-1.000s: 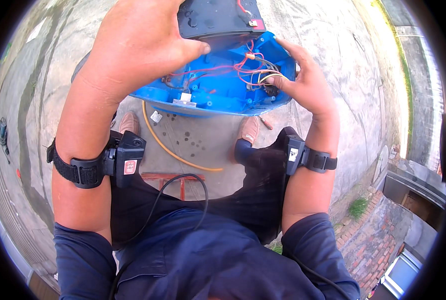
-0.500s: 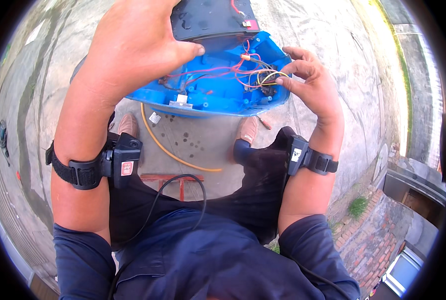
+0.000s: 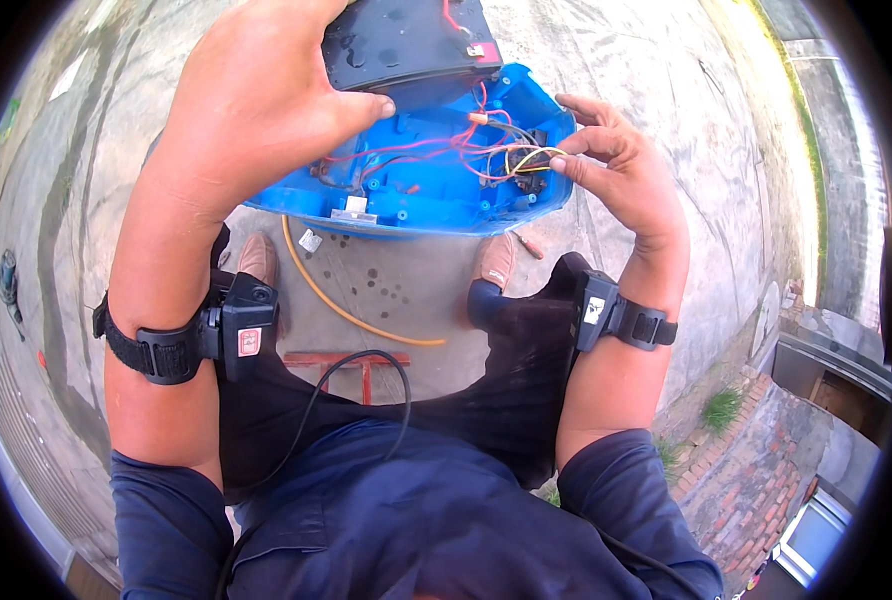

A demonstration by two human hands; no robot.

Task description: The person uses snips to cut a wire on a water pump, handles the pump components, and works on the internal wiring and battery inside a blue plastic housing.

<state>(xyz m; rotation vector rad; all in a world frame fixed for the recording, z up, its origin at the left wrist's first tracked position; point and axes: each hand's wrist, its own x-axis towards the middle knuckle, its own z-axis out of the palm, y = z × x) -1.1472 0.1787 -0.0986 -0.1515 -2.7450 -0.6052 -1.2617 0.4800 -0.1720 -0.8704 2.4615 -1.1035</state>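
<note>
My left hand is closed round the side of a black box-shaped battery, thumb along its near edge; the other fingers are mostly out of sight. A red wire and a metal terminal show on the battery's top. Below it is an open blue plastic housing with ribs and screw posts inside. Red, yellow and dark wires cross its inside, bunching at the right end. There my right hand grips the rim, thumb and forefinger beside the yellow wires; whether they also pinch a wire is unclear.
Beneath the housing, a yellow hose curves over the concrete between my shoes. A screwdriver-like tool lies by my right shoe, a red metal frame nearer me. A black cable loops over my lap. Brick paving lies at the right.
The battery has moved left with my left hand and tilted a little. The blue housing and its wires have shifted slightly left. My right hand stays at the housing's right end.
</note>
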